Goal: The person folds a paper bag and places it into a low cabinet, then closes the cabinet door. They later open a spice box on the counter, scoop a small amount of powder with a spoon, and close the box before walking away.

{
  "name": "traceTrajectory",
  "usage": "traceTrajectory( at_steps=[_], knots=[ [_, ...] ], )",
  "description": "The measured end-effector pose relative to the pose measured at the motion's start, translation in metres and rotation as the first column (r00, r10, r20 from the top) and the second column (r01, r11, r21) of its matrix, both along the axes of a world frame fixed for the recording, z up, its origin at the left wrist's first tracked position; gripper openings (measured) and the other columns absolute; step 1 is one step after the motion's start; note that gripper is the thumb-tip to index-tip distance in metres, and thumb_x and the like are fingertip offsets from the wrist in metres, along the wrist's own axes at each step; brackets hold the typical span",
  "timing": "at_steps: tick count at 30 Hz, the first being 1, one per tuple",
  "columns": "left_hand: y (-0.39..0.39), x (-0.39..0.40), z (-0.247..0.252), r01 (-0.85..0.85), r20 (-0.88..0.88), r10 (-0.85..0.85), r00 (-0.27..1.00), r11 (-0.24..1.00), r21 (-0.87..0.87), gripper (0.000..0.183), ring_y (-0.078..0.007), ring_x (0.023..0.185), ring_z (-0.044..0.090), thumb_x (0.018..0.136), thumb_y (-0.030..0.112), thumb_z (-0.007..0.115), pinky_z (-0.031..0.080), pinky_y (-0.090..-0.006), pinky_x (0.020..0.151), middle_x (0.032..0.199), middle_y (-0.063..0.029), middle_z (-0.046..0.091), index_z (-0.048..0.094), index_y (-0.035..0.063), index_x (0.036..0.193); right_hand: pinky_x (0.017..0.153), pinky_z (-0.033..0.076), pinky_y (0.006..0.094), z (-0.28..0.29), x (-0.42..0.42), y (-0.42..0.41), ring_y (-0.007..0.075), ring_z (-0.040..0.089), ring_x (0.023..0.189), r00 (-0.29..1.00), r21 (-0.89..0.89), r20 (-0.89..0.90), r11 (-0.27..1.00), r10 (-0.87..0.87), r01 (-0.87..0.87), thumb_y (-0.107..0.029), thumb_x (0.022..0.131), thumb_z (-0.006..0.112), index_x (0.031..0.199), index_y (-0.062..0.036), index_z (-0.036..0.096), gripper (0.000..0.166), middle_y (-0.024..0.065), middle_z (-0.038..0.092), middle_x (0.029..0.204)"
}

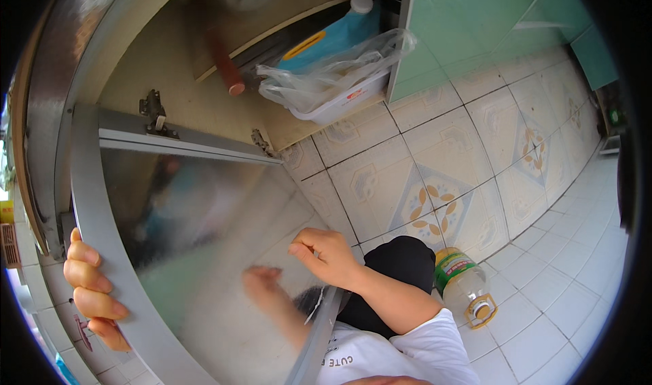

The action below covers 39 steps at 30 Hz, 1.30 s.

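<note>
My left hand [94, 288] is wrapped around the grey metal frame [104, 207] of a cabinet door at the left; its fingers show on the outside and the rest is hidden. The swung-out door has a glossy panel [219, 217] that mirrors my right arm and the floor. My right hand [326, 255] is held in front of the panel, fingers curled and thumb drawn in, with nothing visible in it. Behind the door, the cabinet holds a white plastic bin [341, 102] with a clear plastic bag [326, 82] over it.
A blue container [331, 38] with a white cap [361, 3] stands behind the bin. A reddish-brown cylinder [226, 69] lies to its left. Metal hinges [154, 111] join door and cabinet. A large plastic bottle [463, 283] lies on the tiled floor [433, 171] beside my knee [400, 263]. A green door [453, 23] is at the upper right.
</note>
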State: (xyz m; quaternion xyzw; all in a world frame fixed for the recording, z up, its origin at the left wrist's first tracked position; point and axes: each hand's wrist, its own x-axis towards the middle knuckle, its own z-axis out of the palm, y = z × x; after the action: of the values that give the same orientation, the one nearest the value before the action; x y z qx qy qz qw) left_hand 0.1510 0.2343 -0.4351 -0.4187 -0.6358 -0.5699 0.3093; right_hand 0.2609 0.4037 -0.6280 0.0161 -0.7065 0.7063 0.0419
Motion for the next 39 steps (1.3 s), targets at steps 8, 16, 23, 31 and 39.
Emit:
traceTrajectory(
  at_steps=[8,16,23,31,39],
  knots=[
    [-0.004,-0.003,-0.002,0.057,0.025,-0.056,0.998,0.997,-0.045,0.031,-0.0207,0.092,0.039,0.086,0.038,0.036,0.015,-0.0440,0.105,0.077,-0.0011,0.035,0.044,0.0196,0.063,0.052,0.042,0.0298,0.002,0.002,0.005,0.0214,0.055,0.056,1.000,-0.029,0.017,1.000,-0.010,0.011,-0.018,0.087,0.057,0.079,-0.0028,0.059,0.017,0.0091,0.058,0.070],
    [0.008,-0.010,0.009,0.028,-0.038,-0.037,0.999,0.977,-0.210,0.035,-0.0205,0.084,0.037,0.089,0.041,0.033,0.020,-0.0430,0.100,0.075,-0.0018,0.035,0.043,0.0195,0.062,0.054,0.043,0.0313,0.009,0.001,0.007,0.0227,0.056,0.059,0.999,-0.168,0.038,0.985,-0.022,0.028,-0.020,0.088,0.056,0.081,-0.0017,0.060,0.020,0.0099,0.058,0.070],
    [0.010,-0.003,0.005,-0.008,-0.068,-0.007,0.998,0.978,-0.211,0.038,-0.0190,0.083,0.038,0.090,0.042,0.031,0.020,-0.0412,0.099,0.074,-0.0007,0.037,0.043,0.0200,0.062,0.060,0.046,0.0271,0.002,0.003,0.005,0.0156,0.059,0.065,0.987,-0.216,0.147,0.976,0.062,-0.029,-0.021,0.090,0.053,0.084,-0.0016,0.061,0.022,0.0074,0.063,0.075],
    [0.007,0.000,0.002,0.019,-0.048,-0.029,0.998,0.980,-0.196,0.034,-0.0185,0.090,0.038,0.091,0.039,0.032,0.015,-0.0421,0.102,0.079,-0.0005,0.040,0.047,0.0213,0.066,0.062,0.047,0.0250,-0.002,0.002,0.003,0.0114,0.058,0.069,0.981,-0.206,0.172,0.977,0.089,-0.053,-0.021,0.093,0.050,0.083,0.0004,0.060,0.026,0.0057,0.062,0.076],
    [0.022,0.000,0.001,-0.110,-0.100,0.099,0.990,0.987,-0.117,0.039,-0.0180,0.080,0.039,0.091,0.042,0.030,0.021,-0.0413,0.098,0.072,0.0002,0.038,0.043,0.0210,0.061,0.064,0.046,0.0236,-0.001,-0.002,0.000,0.0106,0.056,0.067,0.970,-0.176,0.213,0.981,0.120,-0.083,-0.020,0.094,0.048,0.083,0.0006,0.059,0.027,0.0046,0.060,0.073]
  ],
)
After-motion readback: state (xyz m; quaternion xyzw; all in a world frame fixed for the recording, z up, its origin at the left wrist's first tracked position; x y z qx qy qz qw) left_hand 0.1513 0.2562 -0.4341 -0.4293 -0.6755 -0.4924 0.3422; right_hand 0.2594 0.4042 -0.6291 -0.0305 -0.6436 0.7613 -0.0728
